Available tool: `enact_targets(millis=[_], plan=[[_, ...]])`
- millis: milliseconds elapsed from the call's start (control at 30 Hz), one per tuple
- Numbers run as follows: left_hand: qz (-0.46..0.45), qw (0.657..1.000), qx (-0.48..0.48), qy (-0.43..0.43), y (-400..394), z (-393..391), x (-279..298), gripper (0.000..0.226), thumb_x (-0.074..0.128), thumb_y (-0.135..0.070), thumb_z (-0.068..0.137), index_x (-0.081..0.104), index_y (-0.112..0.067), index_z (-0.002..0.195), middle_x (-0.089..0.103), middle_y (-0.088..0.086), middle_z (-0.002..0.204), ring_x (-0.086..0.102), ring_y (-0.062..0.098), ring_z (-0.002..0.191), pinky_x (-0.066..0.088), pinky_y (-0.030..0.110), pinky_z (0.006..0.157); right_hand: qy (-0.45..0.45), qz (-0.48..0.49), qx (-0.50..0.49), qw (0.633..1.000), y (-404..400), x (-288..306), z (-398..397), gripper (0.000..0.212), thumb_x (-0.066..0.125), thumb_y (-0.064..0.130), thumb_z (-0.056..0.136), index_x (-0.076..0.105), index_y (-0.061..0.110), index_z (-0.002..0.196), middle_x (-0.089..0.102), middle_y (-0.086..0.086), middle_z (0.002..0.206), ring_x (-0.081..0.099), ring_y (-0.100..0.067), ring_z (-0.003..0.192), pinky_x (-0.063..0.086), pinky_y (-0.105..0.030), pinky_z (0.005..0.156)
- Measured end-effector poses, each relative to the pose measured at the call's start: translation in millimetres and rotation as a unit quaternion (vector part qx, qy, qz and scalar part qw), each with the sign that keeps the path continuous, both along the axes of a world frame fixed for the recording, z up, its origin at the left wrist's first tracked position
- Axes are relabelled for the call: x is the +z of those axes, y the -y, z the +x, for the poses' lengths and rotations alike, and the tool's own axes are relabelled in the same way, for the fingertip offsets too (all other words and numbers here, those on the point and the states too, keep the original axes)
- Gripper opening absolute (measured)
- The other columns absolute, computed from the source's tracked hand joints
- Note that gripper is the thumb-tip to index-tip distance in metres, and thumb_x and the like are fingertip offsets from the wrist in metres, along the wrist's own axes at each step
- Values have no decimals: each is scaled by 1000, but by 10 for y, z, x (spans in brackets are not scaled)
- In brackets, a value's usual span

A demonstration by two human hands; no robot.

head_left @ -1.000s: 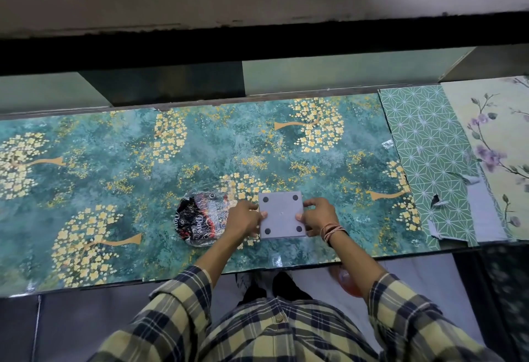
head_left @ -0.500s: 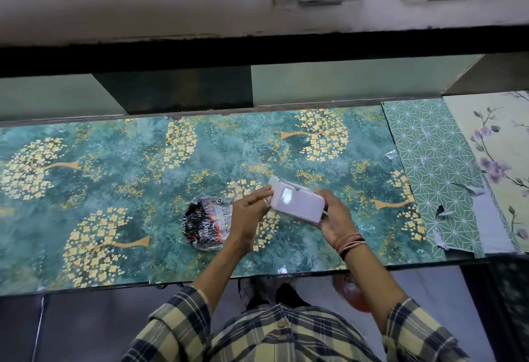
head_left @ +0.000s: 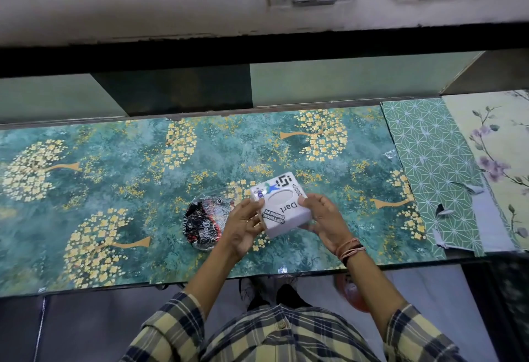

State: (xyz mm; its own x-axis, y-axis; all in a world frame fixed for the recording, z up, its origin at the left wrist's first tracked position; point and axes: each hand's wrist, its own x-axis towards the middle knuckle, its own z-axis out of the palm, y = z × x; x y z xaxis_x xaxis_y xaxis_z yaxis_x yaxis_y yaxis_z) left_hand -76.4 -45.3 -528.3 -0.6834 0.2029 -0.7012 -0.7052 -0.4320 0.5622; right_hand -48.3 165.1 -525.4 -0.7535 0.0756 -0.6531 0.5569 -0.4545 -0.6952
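**White box being held in both hands above the counter**

The person is holding a white box (head_left: 282,209) clear of the counter (head_left: 114,189), tilted, with its sticker-covered face turned up toward the camera. The word "Dart" and a black-and-white slanted label are showing on that face, along with an oval window.

The left hand (head_left: 243,227) is gripping the box's left edge, thumb on the top face and fingers reaching beneath. The right hand (head_left: 325,222) is grasping the right edge in the same way, thumb on top and fingers curling under the lower corner. Both hands are carrying the box; neither is released.

The box is hovering over the near middle of the counter, which is wearing a teal covering printed with golden trees. A round, clear-wrapped dark packet (head_left: 204,222) is lying on that covering just to the left of the left hand, partly hidden by it.

A green geometric sheet (head_left: 429,167) is covering the counter to the right, and a pale floral sheet (head_left: 498,161) is lying beyond it. Red threads (head_left: 350,248) are circling the right wrist.
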Motion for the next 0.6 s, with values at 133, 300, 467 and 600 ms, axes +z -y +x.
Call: enact_targets(millis=[133,300,467,600], plan=[[26,999,-30,10,11,52,-80,35,79,-1,78,58,-8,105,72,21,117,75,32,94,63,47,78,21,-28,-12,999,4,-30,1,35,77,5,85,56,8,113,75,-16,108,74,-33,86,63,-43,76],[14,993,-115,0,148,37,-96,42,83,-15,73,64,-8,111,74,12,109,71,27,97,57,47,86,7,62,15,998,-116,81,-118,25,71,4,76,66,1,100,72,-14,92,66,-23,68,53,-30,57],[-45,956,-282,-60,224,-177,5,71,86,-29,75,60,-15,140,72,9,131,65,29,123,48,50,109,-55,206,244,946,-193,228,-326,29,71,8,68,80,5,96,80,-1,92,73,-23,70,53,-26,55],[-64,910,-401,-89,214,-256,25,39,78,-15,88,73,-14,127,74,13,128,69,32,119,52,49,105,-65,222,315,921,-148,251,-385,24,78,10,77,80,8,101,81,-5,90,73,-17,71,57,-30,65]])
